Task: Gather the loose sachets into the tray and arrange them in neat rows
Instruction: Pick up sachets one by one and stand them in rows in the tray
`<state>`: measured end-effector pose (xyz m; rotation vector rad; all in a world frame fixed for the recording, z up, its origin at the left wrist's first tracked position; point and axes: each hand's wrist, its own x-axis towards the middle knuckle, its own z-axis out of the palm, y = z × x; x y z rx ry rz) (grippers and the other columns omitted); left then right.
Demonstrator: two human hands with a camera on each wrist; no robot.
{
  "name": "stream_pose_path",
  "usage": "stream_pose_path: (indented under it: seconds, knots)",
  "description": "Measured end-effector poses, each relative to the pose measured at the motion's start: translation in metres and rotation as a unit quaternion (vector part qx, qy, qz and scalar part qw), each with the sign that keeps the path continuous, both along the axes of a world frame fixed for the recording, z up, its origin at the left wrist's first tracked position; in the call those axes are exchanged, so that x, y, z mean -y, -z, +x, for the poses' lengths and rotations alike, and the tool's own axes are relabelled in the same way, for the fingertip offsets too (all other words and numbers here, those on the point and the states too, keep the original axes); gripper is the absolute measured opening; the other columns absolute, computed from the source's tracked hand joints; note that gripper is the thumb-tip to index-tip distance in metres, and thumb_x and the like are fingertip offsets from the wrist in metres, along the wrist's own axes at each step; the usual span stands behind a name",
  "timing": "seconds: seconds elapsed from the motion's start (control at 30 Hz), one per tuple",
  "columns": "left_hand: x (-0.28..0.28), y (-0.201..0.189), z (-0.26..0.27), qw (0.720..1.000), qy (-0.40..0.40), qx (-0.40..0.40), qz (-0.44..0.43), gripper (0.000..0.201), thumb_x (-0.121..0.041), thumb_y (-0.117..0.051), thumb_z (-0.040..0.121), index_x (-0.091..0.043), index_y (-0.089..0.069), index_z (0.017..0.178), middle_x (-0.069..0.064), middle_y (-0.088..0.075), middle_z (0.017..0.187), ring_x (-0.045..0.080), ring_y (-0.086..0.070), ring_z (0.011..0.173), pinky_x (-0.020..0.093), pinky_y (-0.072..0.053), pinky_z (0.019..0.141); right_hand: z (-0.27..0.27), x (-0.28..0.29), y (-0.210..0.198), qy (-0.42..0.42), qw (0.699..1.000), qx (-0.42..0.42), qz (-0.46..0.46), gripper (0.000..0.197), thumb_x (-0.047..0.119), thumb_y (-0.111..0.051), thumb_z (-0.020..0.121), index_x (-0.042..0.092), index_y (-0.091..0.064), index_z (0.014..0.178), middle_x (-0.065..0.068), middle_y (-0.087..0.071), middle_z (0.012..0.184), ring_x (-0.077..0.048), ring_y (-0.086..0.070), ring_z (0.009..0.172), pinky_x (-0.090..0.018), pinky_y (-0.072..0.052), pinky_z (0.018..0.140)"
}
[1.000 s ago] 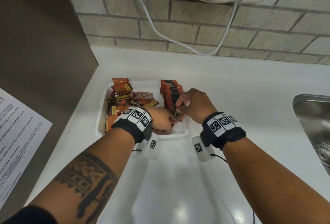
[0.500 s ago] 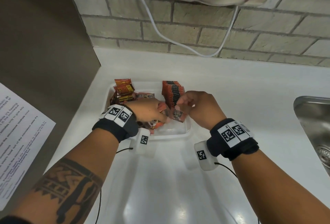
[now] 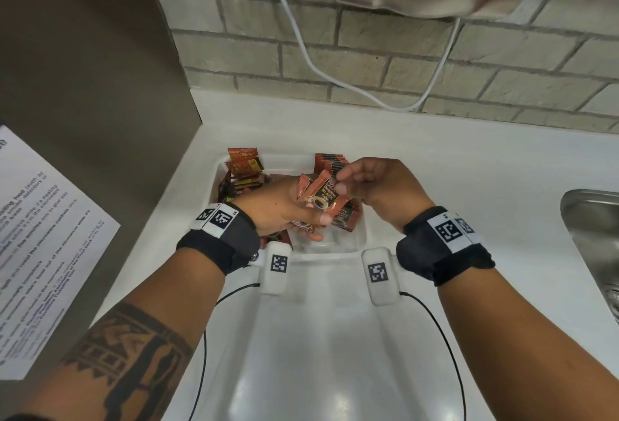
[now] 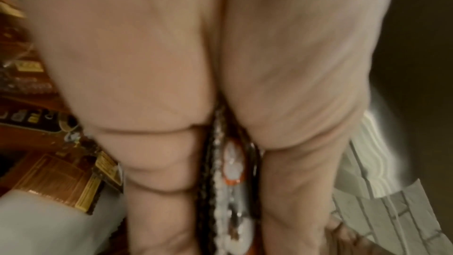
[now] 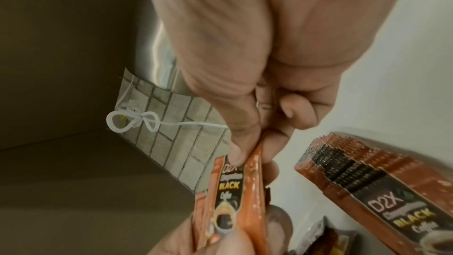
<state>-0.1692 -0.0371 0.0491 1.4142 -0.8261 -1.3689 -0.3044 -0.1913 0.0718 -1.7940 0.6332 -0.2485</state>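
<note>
A white tray [image 3: 348,248] sits on the counter against the left wall. My left hand [image 3: 294,209] holds a small bunch of brown coffee sachets [image 3: 323,196] above the tray. My right hand [image 3: 345,182] pinches the top edge of the front sachet [image 5: 231,185] between thumb and forefinger. A neat row of upright sachets [image 3: 330,162] stands along the tray's far right side, also seen as the stacked row [image 5: 372,177]. Loose red and gold sachets [image 3: 243,166] lie jumbled in the tray's left half. In the left wrist view, sachet edges [image 4: 228,172] show between my fingers.
A grey panel [image 3: 83,85] with a printed notice [image 3: 40,243] stands at the left. A brick wall [image 3: 368,52] with a white cable [image 3: 301,52] runs behind. A steel sink [image 3: 593,243] lies at the right. White countertop [image 3: 335,353] stretches in front of the tray.
My left hand has risen out of the tray with a bunch of sachets. My right hand has come over from the upright row and taken the top of the front sachet.
</note>
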Motion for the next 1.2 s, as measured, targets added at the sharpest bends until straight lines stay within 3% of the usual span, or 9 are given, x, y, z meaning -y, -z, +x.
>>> stream_pose_path:
  seconds: [0.13,0.33,0.43,0.57,0.67,0.83,0.97,1.1,1.2]
  knots:
    - [0.001,-0.003,-0.001,0.999,-0.025,0.020,-0.023,0.042,0.002,-0.071,0.088,-0.012,-0.060,0.126,-0.002,-0.071,0.104,0.015,-0.070,0.101,0.039,-0.060,0.079,0.000,-0.004,-0.003,0.004,1.000,0.014,0.002,0.012,0.011,-0.079,0.083,0.012,-0.074,0.094,-0.004,-0.075,0.087,-0.001,-0.066,0.067,-0.010,-0.046,0.058]
    - [0.003,-0.003,-0.006,0.997,-0.069,0.035,-0.020,0.051,-0.002,-0.078,0.084,-0.017,-0.062,0.131,0.006,-0.073,0.119,0.022,-0.071,0.109,0.042,-0.061,0.080,0.000,-0.006,-0.004,0.043,0.998,0.040,-0.033,0.009,0.016,-0.082,0.080,0.021,-0.075,0.082,-0.004,-0.076,0.084,-0.011,-0.070,0.075,-0.024,-0.057,0.074]
    - [0.001,-0.006,-0.001,0.993,-0.058,0.103,-0.008,0.048,-0.010,-0.082,0.082,-0.018,-0.064,0.125,0.003,-0.075,0.112,0.020,-0.073,0.104,0.042,-0.062,0.081,-0.001,-0.004,-0.004,0.055,0.996,0.046,-0.048,0.009,0.017,-0.082,0.080,0.023,-0.076,0.082,-0.001,-0.075,0.082,-0.011,-0.070,0.074,-0.023,-0.055,0.072]
    - [-0.010,-0.009,0.016,0.977,-0.068,0.200,0.029,0.030,-0.027,-0.082,0.084,-0.019,-0.069,0.110,0.005,-0.074,0.090,0.018,-0.068,0.074,0.037,-0.061,0.070,-0.007,0.005,0.000,0.053,0.991,-0.022,-0.122,0.007,0.021,-0.082,0.081,0.026,-0.076,0.080,0.005,-0.075,0.081,-0.006,-0.066,0.074,-0.009,-0.047,0.064]
    - [-0.015,-0.009,0.024,0.956,-0.101,0.270,0.058,0.021,-0.035,-0.075,0.090,-0.030,-0.068,0.108,0.005,-0.073,0.101,0.012,-0.064,0.065,0.031,-0.058,0.065,-0.010,0.006,0.008,0.031,0.983,-0.091,-0.157,0.006,0.017,-0.075,0.086,0.022,-0.078,0.086,0.008,-0.074,0.083,-0.003,-0.065,0.074,-0.001,-0.040,0.057]
    - [-0.009,-0.008,0.017,0.946,0.068,0.293,0.118,0.021,-0.024,-0.067,0.094,-0.035,-0.069,0.112,0.004,-0.069,0.088,0.016,-0.057,0.067,0.031,-0.053,0.064,-0.010,0.002,0.020,-0.006,0.957,-0.158,-0.243,0.009,0.019,-0.070,0.089,0.023,-0.078,0.088,0.022,-0.056,0.075,0.005,-0.051,0.070,-0.002,-0.035,0.058]
    - [0.012,-0.005,-0.004,0.913,0.173,0.328,0.173,0.034,-0.024,-0.063,0.096,-0.037,-0.065,0.127,-0.003,-0.067,0.089,0.010,-0.059,0.068,0.028,-0.055,0.065,-0.004,0.003,0.029,-0.010,0.950,-0.170,-0.261,0.011,0.020,-0.071,0.086,0.027,-0.078,0.081,0.009,-0.066,0.088,-0.009,-0.061,0.084,-0.013,-0.037,0.063]
    - [0.035,0.006,-0.017,0.888,0.219,0.330,0.235,0.044,-0.031,-0.064,0.092,-0.040,-0.058,0.134,0.002,-0.071,0.103,0.018,-0.065,0.085,0.035,-0.058,0.083,0.002,0.004,0.038,-0.023,0.944,-0.195,-0.267,0.014,0.022,-0.069,0.084,0.033,-0.076,0.076,0.000,-0.069,0.103,-0.017,-0.062,0.099,-0.026,-0.047,0.080]
    - [0.044,0.013,-0.019,0.855,0.242,0.375,0.266,0.053,-0.047,-0.064,0.079,-0.042,-0.060,0.132,0.000,-0.070,0.119,0.023,-0.068,0.107,0.039,-0.054,0.101,0.005,0.004,0.041,-0.026,0.946,-0.195,-0.259,0.015,0.023,-0.070,0.082,0.035,-0.074,0.074,0.001,-0.070,0.099,-0.018,-0.062,0.098,-0.028,-0.049,0.081]
